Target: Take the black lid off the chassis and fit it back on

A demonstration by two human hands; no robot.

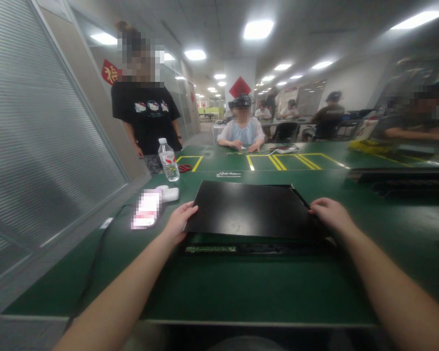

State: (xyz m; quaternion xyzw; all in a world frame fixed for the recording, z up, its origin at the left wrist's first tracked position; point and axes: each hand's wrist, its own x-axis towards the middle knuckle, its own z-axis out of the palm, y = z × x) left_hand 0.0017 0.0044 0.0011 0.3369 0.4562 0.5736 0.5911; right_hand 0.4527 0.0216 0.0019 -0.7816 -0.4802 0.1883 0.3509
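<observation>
"Between the left hand (178, 223) and the right hand (331, 214), what was there?"

"A black panel (249, 209), over the counter (259, 287). Each hand gripped one short edge."

"How far along was it?"

"Partway, I guessed: it was held, but not yet laid flat. I couldn't tell what else was left."

"Which way did it point?"

"Its long axis ran from hand to hand, shiny face up."

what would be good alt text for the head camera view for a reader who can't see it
A person's left hand and right hand hold a flat black panel by opposite sides over a green table. A clear bottle stands beyond it to the left, a seated person works across the table, and a standing person is at left.
</observation>
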